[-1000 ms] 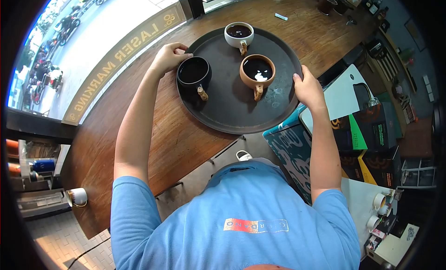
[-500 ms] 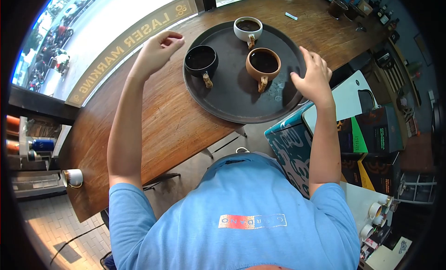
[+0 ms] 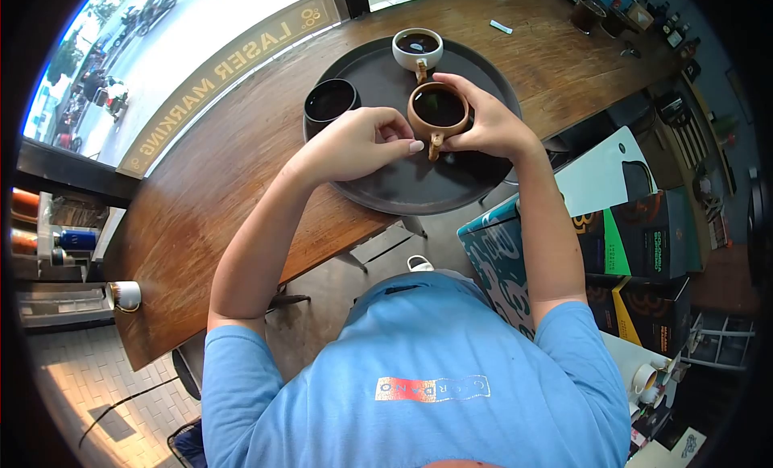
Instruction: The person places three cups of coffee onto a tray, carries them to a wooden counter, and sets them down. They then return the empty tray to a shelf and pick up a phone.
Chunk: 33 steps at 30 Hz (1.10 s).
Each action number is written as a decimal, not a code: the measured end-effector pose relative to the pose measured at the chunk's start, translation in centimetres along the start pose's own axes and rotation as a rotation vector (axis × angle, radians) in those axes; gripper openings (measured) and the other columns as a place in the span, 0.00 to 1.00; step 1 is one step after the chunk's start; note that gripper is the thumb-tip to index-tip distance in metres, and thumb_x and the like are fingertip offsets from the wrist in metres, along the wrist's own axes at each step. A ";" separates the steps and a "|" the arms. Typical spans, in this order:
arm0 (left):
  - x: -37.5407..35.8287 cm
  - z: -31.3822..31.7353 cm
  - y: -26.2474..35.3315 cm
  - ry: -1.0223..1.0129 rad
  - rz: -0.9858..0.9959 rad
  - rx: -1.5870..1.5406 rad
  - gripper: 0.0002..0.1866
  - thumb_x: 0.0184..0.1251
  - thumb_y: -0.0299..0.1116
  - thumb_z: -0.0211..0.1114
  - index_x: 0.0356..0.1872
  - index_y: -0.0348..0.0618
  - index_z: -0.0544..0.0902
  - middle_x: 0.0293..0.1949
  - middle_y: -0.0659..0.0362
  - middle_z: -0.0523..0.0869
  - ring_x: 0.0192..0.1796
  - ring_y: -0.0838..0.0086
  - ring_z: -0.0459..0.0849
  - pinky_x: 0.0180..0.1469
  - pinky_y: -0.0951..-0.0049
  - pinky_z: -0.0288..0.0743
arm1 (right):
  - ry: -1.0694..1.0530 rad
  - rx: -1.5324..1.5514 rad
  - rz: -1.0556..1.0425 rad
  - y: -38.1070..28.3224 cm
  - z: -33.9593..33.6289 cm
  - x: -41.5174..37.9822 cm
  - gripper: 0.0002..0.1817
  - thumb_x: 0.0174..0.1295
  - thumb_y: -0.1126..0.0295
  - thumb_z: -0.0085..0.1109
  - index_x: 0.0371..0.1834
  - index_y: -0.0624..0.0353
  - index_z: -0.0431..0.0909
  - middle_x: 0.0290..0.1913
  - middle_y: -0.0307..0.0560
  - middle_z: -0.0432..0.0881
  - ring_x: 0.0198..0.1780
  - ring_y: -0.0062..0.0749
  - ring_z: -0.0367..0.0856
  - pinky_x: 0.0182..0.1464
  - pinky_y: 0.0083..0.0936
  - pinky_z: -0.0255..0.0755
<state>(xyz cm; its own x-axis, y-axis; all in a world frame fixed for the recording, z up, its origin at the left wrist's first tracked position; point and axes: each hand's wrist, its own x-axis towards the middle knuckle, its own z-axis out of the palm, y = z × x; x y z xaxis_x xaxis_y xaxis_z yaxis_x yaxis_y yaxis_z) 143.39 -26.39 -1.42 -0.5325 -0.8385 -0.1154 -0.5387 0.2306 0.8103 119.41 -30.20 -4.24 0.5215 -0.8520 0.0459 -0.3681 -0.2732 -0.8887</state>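
A round dark tray rests on the wooden table. On it stand a brown cup, a white cup and a black cup, with dark liquid in them. Around the right side of the brown cup curves my right hand, thumb low and fingers along the far side. My left hand hovers over the tray, fingers curled and thumb apart, its tips close to the brown cup's twig-like handle. It partly covers the black cup and hides that cup's handle.
The wooden table runs along the window. A small white packet lies past the tray. Stacked dark coffee boxes stand at the right, beside a teal patterned box. A white mug is at far left.
Both hands have come inward from the tray's sides. My right hand now wraps the brown cup; my left hand is near its handle. The tray with its cups appears slightly further left in view.
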 end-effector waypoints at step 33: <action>-21.2 -3.5 -5.9 0.641 0.032 -0.097 0.07 0.65 0.31 0.67 0.37 0.37 0.81 0.26 0.70 0.77 0.28 0.91 0.69 0.30 0.88 0.64 | 0.209 -0.020 -0.206 -13.0 19.8 1.9 0.38 0.33 0.63 0.82 0.49 0.68 0.74 0.43 0.50 0.85 0.47 0.31 0.84 0.51 0.25 0.76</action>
<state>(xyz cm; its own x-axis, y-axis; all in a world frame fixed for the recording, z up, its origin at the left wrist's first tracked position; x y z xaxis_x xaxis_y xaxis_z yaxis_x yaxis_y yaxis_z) 160.10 -11.74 -1.73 -0.0356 -0.9674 0.2508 -0.4516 0.2395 0.8595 140.45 -19.42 -1.68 0.4180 -0.8504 0.3194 -0.2866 -0.4571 -0.8419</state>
